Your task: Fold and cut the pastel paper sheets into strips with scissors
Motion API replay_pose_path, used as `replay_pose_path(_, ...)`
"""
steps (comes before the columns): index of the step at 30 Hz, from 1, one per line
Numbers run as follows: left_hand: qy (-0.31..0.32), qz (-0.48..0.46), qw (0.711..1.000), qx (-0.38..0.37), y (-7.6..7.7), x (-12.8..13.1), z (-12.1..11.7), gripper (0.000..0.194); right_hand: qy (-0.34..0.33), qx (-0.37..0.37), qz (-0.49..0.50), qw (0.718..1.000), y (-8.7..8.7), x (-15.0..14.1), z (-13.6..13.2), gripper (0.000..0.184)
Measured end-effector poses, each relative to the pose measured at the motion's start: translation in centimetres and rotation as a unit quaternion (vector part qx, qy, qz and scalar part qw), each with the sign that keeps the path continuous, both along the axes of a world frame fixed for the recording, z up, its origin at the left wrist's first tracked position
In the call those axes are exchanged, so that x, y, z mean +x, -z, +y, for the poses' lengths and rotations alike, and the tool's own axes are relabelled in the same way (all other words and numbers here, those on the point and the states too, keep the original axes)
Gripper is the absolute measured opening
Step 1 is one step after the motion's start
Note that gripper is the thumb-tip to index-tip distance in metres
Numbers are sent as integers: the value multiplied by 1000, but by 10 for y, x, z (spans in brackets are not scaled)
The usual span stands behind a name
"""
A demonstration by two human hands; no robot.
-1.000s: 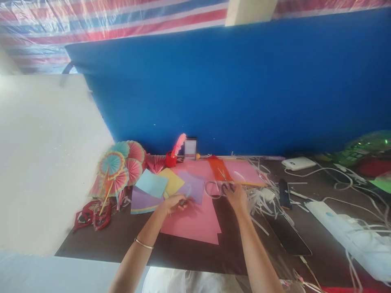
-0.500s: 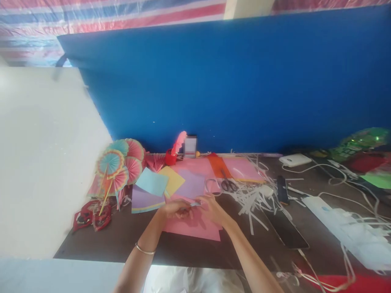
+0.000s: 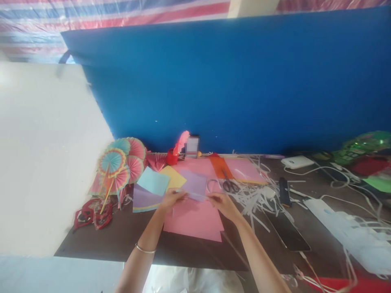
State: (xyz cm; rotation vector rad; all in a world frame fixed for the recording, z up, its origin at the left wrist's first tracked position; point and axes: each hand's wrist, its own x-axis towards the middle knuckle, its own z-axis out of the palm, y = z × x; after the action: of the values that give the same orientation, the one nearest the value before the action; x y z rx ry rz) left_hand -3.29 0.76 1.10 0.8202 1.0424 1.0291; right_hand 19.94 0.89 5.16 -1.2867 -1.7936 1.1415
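Observation:
A narrow pale bluish-lilac strip, apparently folded paper (image 3: 195, 196), is stretched between my two hands. My left hand (image 3: 171, 199) pinches its left end, and my right hand (image 3: 222, 204) grips the right end between thumb and fingers. Under the hands lie pink paper sheets (image 3: 194, 223). Just beyond the strip is a lilac sheet (image 3: 192, 179), with a yellow sheet (image 3: 175, 178) and a light blue sheet (image 3: 153, 181) to its left. Dark-handled scissors (image 3: 230, 186) rest beyond my right hand, beside a roll of tape (image 3: 211, 186).
Pleated paper fans (image 3: 120, 160) and a red mask-like item (image 3: 93, 213) stand at the left. White paper strips (image 3: 253, 199) are heaped on the right, near a phone (image 3: 290, 232) and a power strip (image 3: 339, 228) with cables. A blue panel (image 3: 226, 81) rises behind.
My hands have moved apart and slightly away from me, so the pale strip now spans the gap between them. More of the pink sheets shows below.

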Motion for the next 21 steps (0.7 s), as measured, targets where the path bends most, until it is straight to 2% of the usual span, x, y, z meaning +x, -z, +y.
replay_pose_path(2, -25, -16, 999, -13, 0, -1, 2, 35, 16, -30, 39, 999, 6, 2, 0, 28)
replay_pose_path(6, -12, -73, 997, -21, -2, -1, 4, 33, 54, -86, 118, 988, 15, 4, -5, 36)
replay_pose_path(12, -38, -91, 995, -13, -5, 3, 3, 34, 64, -113, 149, 980, 26, 3, -6, 37)
replay_pose_path(16, -116, -67, 991, -1, -1, 10, 2, 38, 77, -146, 178, 970, 33, -11, -18, 39)
replay_pose_path(19, -183, -27, 983, 15, 4, 14, 2, 45, 58, -176, 178, 967, 40, -19, -30, 38)
replay_pose_path(21, -198, 12, 979, 39, 7, 15, 2, 45, 59, -138, 133, 980, 42, -14, -30, 36)
